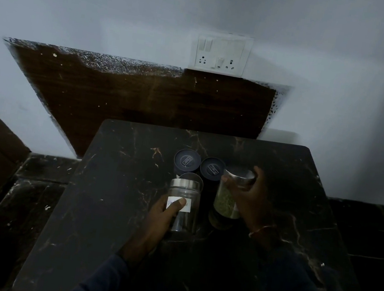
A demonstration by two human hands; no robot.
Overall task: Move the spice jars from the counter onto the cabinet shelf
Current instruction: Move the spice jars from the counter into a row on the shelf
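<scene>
Left fingers (179, 204) round labelled clear jar (189, 193), right fingers (258, 173) round green-filled jar (226, 200).

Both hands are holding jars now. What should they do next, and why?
Probably lift both straight up off the counter. The left hand grips the labelled jar, the right hand the green-spice jar; dark-lidded jars stand close behind, so rising avoids bumping them.

White switch-and-socket plate (221, 53) above brown wall panel (144, 94) (speckled edges)
</scene>
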